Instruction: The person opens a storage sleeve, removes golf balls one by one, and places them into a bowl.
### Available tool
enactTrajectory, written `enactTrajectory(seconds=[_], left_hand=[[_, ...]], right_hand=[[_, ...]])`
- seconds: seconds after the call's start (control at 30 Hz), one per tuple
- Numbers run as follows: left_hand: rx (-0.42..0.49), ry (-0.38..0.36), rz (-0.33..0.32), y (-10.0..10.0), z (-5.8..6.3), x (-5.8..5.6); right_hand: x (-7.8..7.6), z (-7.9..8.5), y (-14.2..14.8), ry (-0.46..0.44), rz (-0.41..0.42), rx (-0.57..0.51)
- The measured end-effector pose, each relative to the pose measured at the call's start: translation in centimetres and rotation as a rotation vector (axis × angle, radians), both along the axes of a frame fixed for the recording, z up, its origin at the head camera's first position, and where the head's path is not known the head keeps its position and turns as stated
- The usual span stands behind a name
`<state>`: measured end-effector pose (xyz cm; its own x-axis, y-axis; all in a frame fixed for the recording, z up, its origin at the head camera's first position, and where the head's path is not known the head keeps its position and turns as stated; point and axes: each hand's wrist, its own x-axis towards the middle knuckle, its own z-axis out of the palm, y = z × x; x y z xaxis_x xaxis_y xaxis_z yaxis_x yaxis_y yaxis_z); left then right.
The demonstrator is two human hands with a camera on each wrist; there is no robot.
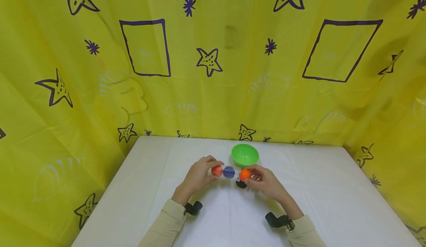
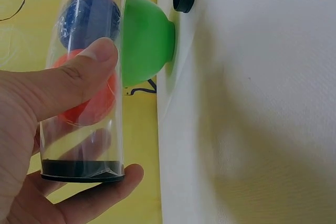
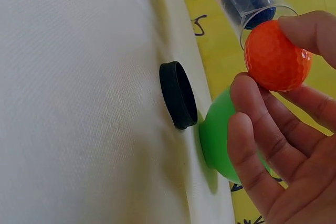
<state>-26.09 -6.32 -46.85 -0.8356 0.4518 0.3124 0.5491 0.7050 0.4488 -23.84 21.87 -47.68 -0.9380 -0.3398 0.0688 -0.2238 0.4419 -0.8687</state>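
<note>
My left hand (image 1: 200, 175) grips a clear plastic tube (image 2: 84, 135) with a black cap on its near end. Inside the tube sit a red ball (image 1: 217, 171) and a dark blue ball (image 1: 229, 172). Between thumb and fingers, my right hand (image 1: 265, 180) pinches an orange golf ball (image 3: 277, 56) right at the tube's open end. Below that ball, a loose black cap (image 3: 178, 95) lies on the white table. A green bowl (image 1: 245, 155) stands just behind the hands.
The white table (image 1: 159, 158) reaches back to a yellow curtain (image 1: 213, 91) printed with stars and fish, which also hangs along both sides. A black camera mount (image 1: 193, 208) is strapped to each wrist.
</note>
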Motion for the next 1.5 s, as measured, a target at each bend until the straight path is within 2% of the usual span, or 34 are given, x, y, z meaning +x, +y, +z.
enactTrajectory(seconds=[0.2,0.47,0.8,1.27,1.5], left_hand=[[-0.007,-0.014,0.014,-0.2,0.0,0.0],[-0.010,0.008,0.017,-0.5,-0.3,0.0],[0.000,-0.003,0.021,-0.7,-0.2,0.2],[0.002,0.000,0.024,-0.8,-0.3,-0.2],[-0.004,-0.007,0.023,-0.9,-0.4,-0.5]], right_hand=[[0.0,0.1,0.0,0.015,-0.046,-0.013],[-0.1,0.1,0.2,0.065,-0.111,-0.025],[-0.2,0.3,0.7,0.101,-0.220,0.036],[-0.8,0.9,1.4,0.225,-0.298,0.041],[-1.9,1.0,1.4,0.276,-0.302,0.062]])
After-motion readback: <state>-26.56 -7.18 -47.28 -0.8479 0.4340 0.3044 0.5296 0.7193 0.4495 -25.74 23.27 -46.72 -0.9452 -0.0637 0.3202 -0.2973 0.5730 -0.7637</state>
